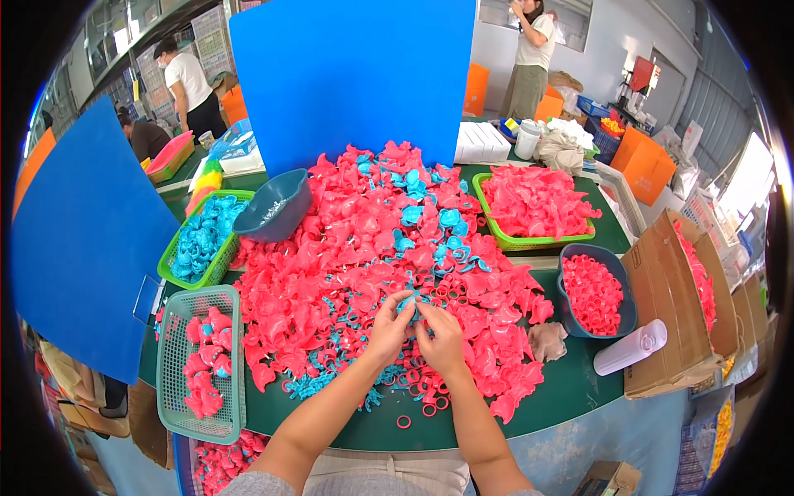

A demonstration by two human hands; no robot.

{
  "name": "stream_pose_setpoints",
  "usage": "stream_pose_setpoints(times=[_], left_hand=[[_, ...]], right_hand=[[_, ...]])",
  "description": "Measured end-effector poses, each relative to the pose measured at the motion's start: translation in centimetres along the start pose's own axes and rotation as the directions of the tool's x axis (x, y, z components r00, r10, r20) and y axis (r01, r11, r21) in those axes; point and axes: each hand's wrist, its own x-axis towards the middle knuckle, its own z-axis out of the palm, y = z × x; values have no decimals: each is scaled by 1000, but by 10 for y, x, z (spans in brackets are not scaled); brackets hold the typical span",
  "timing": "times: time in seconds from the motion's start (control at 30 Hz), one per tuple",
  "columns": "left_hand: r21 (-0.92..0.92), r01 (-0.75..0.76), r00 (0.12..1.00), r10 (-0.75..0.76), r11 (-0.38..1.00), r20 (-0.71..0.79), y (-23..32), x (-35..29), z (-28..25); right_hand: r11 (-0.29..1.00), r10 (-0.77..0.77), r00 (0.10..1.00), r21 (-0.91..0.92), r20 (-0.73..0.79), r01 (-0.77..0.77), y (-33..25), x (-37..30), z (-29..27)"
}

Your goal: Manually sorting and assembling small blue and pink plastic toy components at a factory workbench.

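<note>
Over the middle of a big heap of pink plastic parts (314, 273), my left hand (387, 329) and my right hand (441, 337) come together. Between their fingertips is a small blue plastic part (411, 302); fingers cover most of it, so its exact shape is hidden. Both hands are closed in a pinch. Small blue pieces (310, 385) lie scattered just left of my wrists, and loose pink rings (420, 388) lie below my right hand. Larger blue shell-like parts (449, 218) rest on the far side of the heap.
At left stand a mesh basket (171, 364) with pink-and-blue pieces, a green basket (225, 256) of blue parts and a tilted bowl (291, 192). At right are a green basket (529, 245), a tub (633, 306) of rings, a white bottle (630, 347) and a carton (662, 281). Blue boards (356, 74) stand behind.
</note>
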Motion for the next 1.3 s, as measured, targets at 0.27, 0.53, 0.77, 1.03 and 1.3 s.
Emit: stream_pose_setpoints(times=[0.27, 0.53, 0.77, 1.03, 1.3], left_hand=[[26, 7, 1000, -7, 1000, -9, -1, 4, -4], [-72, 87, 993, -81, 994, 80, 9, 1, -15], [639, -374, 927, 282, 673, 246, 32, 9, -25], [-272, 188, 974, -144, 944, 173, 16, -11, -14], [-514, 233, 971, -228, 826, 75, 18, -19, -30]], right_hand=[[974, -26, 984, -228, -177, -15, 16, -7, 2], [683, 563, 825, 590, -50, -431, 7, -6, -1], [913, 354, 914, 284, -198, -293, 15, -7, -2], [941, 280, 958, 218, -68, -259, -4, -2, -3], [995, 90, 994, 41, -60, -87, 11, 11, -5]])
